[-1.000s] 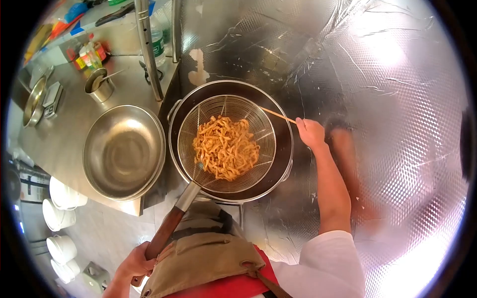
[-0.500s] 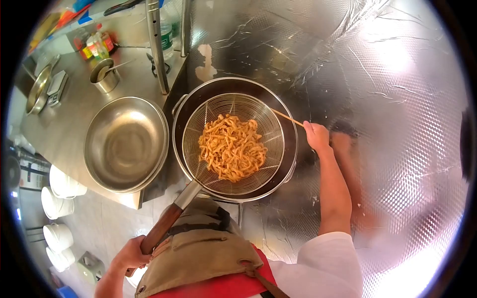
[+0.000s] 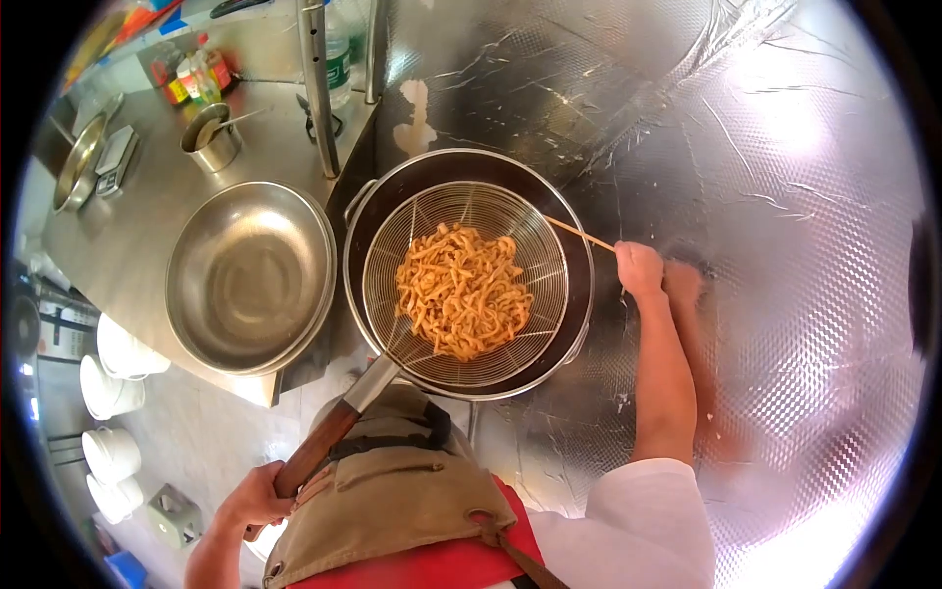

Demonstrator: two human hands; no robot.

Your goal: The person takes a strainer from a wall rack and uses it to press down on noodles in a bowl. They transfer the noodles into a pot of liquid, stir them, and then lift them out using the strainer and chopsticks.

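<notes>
My left hand (image 3: 257,496) grips the wooden handle of a wire mesh strainer (image 3: 535,257) at the lower left. The strainer rests over a dark metal pot (image 3: 581,285) and holds a heap of golden fried strips (image 3: 459,291). My right hand (image 3: 640,269) is to the right of the pot's rim, closed on thin wooden chopsticks (image 3: 577,233) whose tips reach the strainer's far right edge. I wear a tan apron (image 3: 392,510) over a red layer.
A large empty steel bowl (image 3: 247,277) sits on the steel counter (image 3: 137,226) left of the pot. Behind it stand a small steel cup (image 3: 214,139), a scale (image 3: 120,157), bottles and a vertical pole (image 3: 320,88). White buckets (image 3: 116,373) line the floor. Foil covers the wall on the right.
My right hand with the chopsticks has drawn slightly right, away from the strainer. My left hand has slid a little down and left on the handle. The view has shifted slightly.
</notes>
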